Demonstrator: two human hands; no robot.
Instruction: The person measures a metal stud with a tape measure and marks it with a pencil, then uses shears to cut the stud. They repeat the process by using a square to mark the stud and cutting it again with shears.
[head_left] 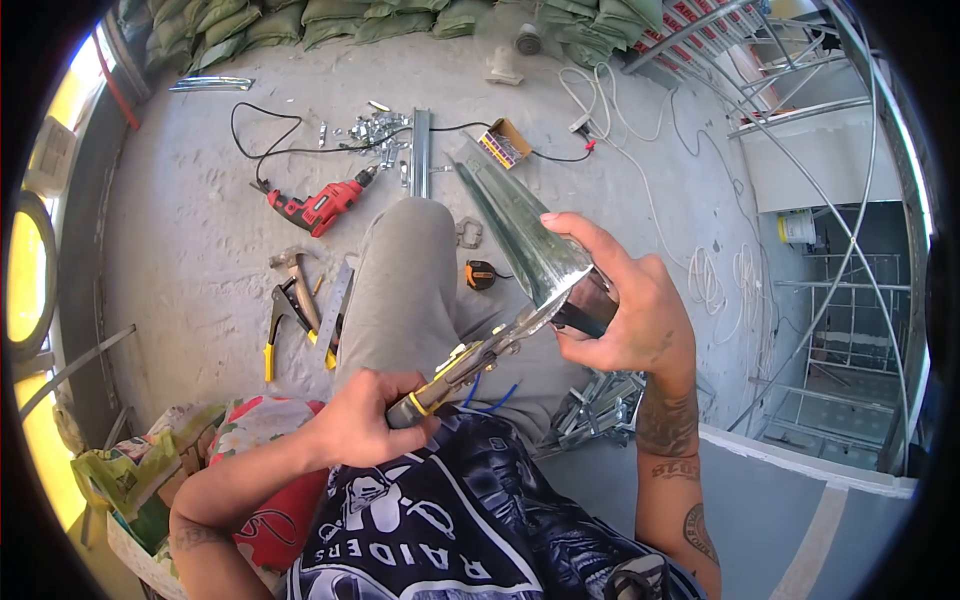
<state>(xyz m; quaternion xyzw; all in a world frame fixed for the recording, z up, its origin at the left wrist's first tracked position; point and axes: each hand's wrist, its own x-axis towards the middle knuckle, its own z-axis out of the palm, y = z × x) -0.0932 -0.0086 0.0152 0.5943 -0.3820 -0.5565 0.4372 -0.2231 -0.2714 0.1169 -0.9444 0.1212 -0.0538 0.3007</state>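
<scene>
My left hand (378,418) is wrapped round the yellow and dark handles of metal snips (470,365), held low in front of my shirt. The jaws of the snips meet the near end of a shiny metal channel (520,230), which points up and away to the left. My right hand (635,300) grips the channel near that same end, with the thumb below and a finger along its upper side. A bent dark part of the metal shows between my right fingers. Whether the blades have cut in is too small to tell.
On the floor lie a red drill (322,208), a hammer (295,268), a tape measure (480,275), small metal pieces (378,130), an open box (505,143) and another channel (421,155). Metal offcuts (600,408) lie beside my leg. Scaffolding (852,240) stands at the right, sandbags (330,22) at the back.
</scene>
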